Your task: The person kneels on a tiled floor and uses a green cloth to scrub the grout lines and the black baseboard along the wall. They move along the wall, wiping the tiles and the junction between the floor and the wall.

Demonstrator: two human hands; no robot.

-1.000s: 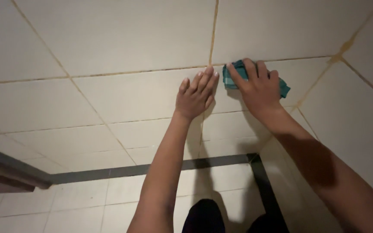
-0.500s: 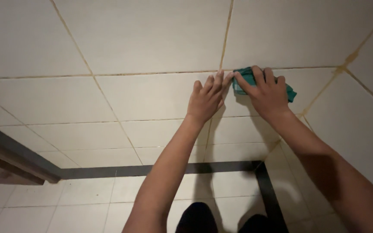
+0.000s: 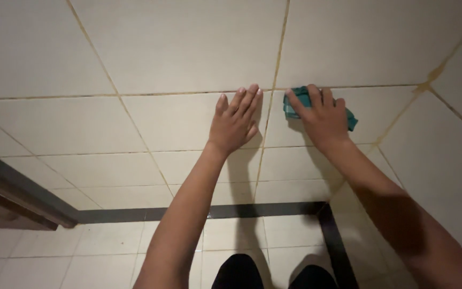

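**Visitor:** What do you see, going left to right?

**Onlooker:** At the far left, a dark door frame edge (image 3: 12, 187) meets a cream tiled wall (image 3: 177, 48). Along its foot runs a dark skirting band (image 3: 199, 212), which turns the corner at the right. The left hand (image 3: 235, 122) lies flat on the tile, fingers together, gripping nothing. Just right of it runs a yellowed vertical grout line (image 3: 271, 115). Beyond that line, the right hand (image 3: 322, 115) presses down on a crumpled teal cleaning cloth (image 3: 292, 107), fingers spread over it and pinning it against the wall just below a horizontal grout joint.

**Visitor:** Which step does that look like?

**Onlooker:** I judge it mid-wipe on the wall tile, the left hand bracing. The next stroke probably calls for firm pressure, with the cloth kept flat under the palm, and care along the stained joint (image 3: 437, 72) near the corner.

**Visitor:** Anything you can't make out?

**Onlooker:** Most of the cloth is hidden under the hand; only its two ends show. I can't tell whether it is wet. The person's dark-clothed knees (image 3: 274, 275) are cut off at the bottom edge, and the right forearm leaves the picture.
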